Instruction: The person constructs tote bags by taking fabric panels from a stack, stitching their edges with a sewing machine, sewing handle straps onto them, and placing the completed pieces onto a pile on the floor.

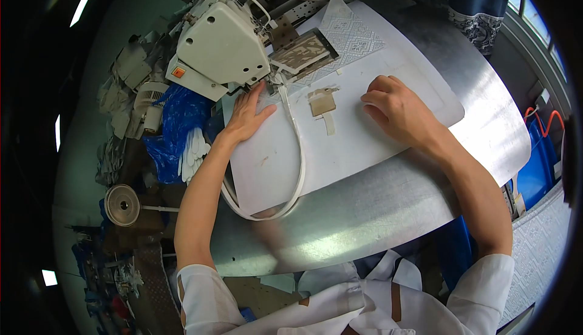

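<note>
My left hand [246, 116] lies flat with its fingers stretched out, the fingertips close under the head of a white sewing machine [221, 49]. A long white strip [299, 146] comes from the needle area beside it and loops down past the table edge. My right hand [395, 107] hovers at or rests on a white board [358, 146], fingers curled in; nothing shows in them. Between the hands lies a small tan patch [322, 104] with a pale tab [329, 124] below it. A dark frame with camouflage-patterned fabric [306, 54] sits right of the machine head.
Grey patterned sheet [352, 34] lies behind the frame. The board sits on a shiny metal table [486, 104] with a rounded edge. Blue plastic [176, 113], white gloves [194, 153] and a small fan [123, 205] stand at the left. A blue bin [537, 165] is at the right.
</note>
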`<action>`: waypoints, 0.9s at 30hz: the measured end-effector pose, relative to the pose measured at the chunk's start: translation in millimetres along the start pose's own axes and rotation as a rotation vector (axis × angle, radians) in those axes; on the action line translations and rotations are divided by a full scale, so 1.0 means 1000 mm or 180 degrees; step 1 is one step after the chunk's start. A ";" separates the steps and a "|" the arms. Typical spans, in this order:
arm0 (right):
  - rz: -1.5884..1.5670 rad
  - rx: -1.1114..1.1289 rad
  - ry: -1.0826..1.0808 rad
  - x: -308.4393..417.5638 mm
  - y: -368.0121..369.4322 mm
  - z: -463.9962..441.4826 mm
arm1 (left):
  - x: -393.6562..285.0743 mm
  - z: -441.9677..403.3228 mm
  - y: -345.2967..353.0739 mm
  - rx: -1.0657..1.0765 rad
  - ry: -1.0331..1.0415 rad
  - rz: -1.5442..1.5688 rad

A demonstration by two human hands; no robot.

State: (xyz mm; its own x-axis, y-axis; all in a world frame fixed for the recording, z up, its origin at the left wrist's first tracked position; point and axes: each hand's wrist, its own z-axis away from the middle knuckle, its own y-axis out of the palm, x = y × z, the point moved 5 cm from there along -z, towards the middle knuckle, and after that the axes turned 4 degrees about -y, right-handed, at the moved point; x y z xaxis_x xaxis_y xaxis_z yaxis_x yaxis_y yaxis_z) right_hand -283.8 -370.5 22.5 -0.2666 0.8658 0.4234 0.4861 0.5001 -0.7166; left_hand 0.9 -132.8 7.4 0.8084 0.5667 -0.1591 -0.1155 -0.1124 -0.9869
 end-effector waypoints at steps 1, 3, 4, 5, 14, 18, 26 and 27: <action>-0.0008 -0.0010 0.0037 -0.001 0.000 0.000 | 0.000 0.000 -0.001 -0.0006 -0.0022 0.0071; 0.0111 -0.0023 -0.0020 -0.009 0.001 -0.007 | 0.001 -0.002 -0.004 -0.0070 -0.0053 0.0149; 0.0192 -0.0040 -0.0065 -0.018 0.001 -0.013 | 0.002 -0.004 -0.005 -0.0102 -0.0099 0.0207; 0.0243 -0.0044 -0.0081 -0.025 0.003 -0.017 | 0.003 -0.002 -0.002 -0.0090 -0.0153 0.0264; 0.0791 0.0269 -0.0161 -0.101 0.037 -0.088 | -0.004 -0.002 -0.013 0.0023 -0.0217 -0.0505; 0.1098 0.0221 -0.0427 -0.098 0.041 -0.087 | -0.007 0.000 -0.015 -0.0395 0.0674 -0.0804; 0.1146 0.0221 0.0228 -0.052 0.073 -0.097 | 0.018 0.039 -0.029 -0.0849 0.1048 -0.0897; 0.1199 0.0220 0.0414 -0.046 0.077 -0.099 | 0.021 0.046 -0.030 -0.0823 0.0940 -0.0888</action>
State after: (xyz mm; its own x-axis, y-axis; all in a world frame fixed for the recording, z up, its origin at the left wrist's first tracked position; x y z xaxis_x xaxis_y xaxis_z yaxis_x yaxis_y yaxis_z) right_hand -151.4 -373.4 2.9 0.0294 0.9818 0.1875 0.4714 0.1518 -0.8688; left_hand -5.5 -79.9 32.6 0.9218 0.3523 0.1618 0.2462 -0.2096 -0.9463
